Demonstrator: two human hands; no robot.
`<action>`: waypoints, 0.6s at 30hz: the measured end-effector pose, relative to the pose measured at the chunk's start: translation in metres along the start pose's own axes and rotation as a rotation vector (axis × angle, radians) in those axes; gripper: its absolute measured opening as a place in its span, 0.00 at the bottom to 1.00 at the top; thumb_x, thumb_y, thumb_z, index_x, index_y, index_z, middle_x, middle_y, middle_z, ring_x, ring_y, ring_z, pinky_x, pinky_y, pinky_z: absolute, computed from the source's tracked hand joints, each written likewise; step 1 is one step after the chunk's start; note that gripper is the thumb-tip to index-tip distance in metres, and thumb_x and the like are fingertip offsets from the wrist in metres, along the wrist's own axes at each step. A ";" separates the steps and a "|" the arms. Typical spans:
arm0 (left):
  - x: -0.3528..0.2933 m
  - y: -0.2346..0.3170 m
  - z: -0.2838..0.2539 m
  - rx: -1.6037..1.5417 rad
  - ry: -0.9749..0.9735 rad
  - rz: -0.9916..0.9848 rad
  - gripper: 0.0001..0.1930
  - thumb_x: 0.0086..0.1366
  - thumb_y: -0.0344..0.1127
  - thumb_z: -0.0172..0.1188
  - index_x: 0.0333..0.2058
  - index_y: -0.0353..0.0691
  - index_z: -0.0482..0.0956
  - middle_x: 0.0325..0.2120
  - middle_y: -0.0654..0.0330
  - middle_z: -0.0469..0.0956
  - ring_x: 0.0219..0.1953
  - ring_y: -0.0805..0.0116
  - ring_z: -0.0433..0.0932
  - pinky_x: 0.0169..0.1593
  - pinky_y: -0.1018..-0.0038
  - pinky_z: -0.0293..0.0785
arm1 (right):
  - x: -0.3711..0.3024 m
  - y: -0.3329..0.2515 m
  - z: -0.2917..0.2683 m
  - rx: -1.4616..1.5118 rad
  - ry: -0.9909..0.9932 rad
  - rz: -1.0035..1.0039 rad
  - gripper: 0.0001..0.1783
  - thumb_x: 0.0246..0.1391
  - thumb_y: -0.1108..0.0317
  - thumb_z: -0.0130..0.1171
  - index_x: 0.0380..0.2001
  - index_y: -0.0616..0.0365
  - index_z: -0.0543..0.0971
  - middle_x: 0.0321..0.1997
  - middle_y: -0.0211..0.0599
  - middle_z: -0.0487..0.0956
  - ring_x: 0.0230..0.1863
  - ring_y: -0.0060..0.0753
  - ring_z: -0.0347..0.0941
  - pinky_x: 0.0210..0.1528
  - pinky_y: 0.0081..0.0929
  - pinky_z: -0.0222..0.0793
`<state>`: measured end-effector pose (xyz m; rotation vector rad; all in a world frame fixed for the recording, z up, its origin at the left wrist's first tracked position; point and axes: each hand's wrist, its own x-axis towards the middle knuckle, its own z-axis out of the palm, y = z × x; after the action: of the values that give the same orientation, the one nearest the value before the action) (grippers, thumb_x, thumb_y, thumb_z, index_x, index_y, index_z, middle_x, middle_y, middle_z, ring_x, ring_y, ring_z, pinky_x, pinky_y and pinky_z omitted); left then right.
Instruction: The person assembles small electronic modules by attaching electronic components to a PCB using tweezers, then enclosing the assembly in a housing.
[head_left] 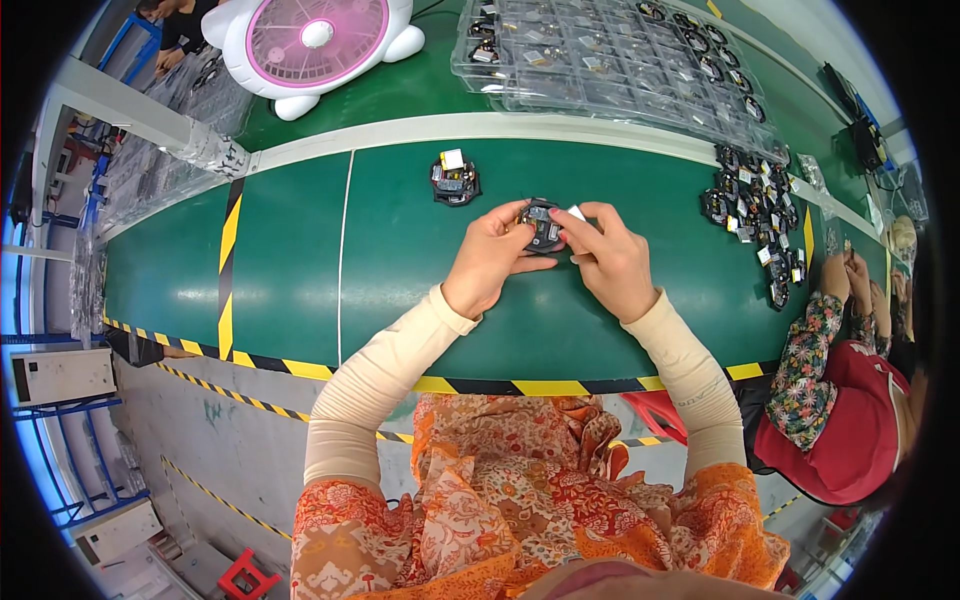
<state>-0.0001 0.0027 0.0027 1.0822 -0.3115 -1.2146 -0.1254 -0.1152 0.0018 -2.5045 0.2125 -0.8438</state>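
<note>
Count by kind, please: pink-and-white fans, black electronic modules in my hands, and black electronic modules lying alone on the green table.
Pink-and-white fan: 1
Held black module: 1
Lone black module on the green table: 1
Total: 3

This is a factory workshop laid out for handwork. A long green bench (410, 300) is edged with black-and-yellow tape (550, 387), and similar striping marks the grey floor (260, 475). Small black units of one kind lie in a pile (748, 208) at the right, and more sit in clear trays (640, 100) beyond a pale rail (450, 130); the left hand (484, 258) and right hand (614, 268) hold one such unit (541, 226). A co-worker (835, 430) in red is at the bench's right end, and another person (185, 28) shows at upper left. Blue racks (85, 490) and a white cabinet (65, 378) stand at the left.
</note>
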 end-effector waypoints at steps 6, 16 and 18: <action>-0.002 0.002 0.002 0.093 -0.067 -0.029 0.15 0.61 0.26 0.45 0.47 0.32 0.67 0.38 0.59 0.74 0.36 0.70 0.77 0.36 0.77 0.78 | -0.001 0.002 -0.001 0.038 0.074 0.005 0.15 0.44 0.79 0.57 0.39 0.57 0.77 0.30 0.37 0.72 0.22 0.31 0.71 0.22 0.23 0.66; -0.001 0.004 -0.002 0.037 -0.048 -0.072 0.14 0.62 0.27 0.42 0.45 0.28 0.68 0.37 0.56 0.74 0.36 0.66 0.77 0.39 0.75 0.78 | 0.006 0.006 -0.012 0.045 0.159 0.113 0.14 0.52 0.76 0.50 0.43 0.60 0.74 0.28 0.37 0.71 0.26 0.30 0.69 0.28 0.22 0.65; -0.001 0.004 -0.003 0.003 -0.009 -0.097 0.13 0.62 0.27 0.41 0.43 0.26 0.68 0.37 0.54 0.74 0.36 0.64 0.78 0.39 0.74 0.78 | 0.006 0.010 -0.026 0.264 0.235 0.252 0.19 0.61 0.63 0.36 0.43 0.63 0.74 0.28 0.34 0.70 0.30 0.25 0.67 0.31 0.19 0.62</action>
<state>0.0047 0.0048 0.0046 1.1054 -0.2704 -1.3057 -0.1363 -0.1354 0.0177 -2.0808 0.4532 -0.9878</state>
